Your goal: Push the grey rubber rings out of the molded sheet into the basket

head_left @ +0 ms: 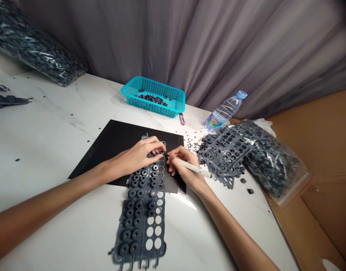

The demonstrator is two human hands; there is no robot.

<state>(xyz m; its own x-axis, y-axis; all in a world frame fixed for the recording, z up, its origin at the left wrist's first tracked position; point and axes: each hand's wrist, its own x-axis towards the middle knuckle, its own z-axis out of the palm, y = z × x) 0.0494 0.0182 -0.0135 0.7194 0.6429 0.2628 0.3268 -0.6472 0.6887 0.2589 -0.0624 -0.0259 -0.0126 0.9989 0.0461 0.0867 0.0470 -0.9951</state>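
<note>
A grey rubber sheet (140,214) moulded with rows of small rings lies in front of me, its far end on a black mat (116,141). Its right columns are punched-out holes. My left hand (141,154) rests on the sheet's far end, fingers curled and pressing down. My right hand (181,165) grips a thin white pen-like tool (194,166) like a pencil, its tip at the sheet's top right corner beside my left fingertips.
A turquoise basket (153,97) with grey rings stands at the back. A water bottle (224,112) lies to the right, beside emptied sheets (225,154) and a clear bag of rings (274,165). Another bag (34,47) sits far left. Cardboard (325,150) flanks the table's right edge.
</note>
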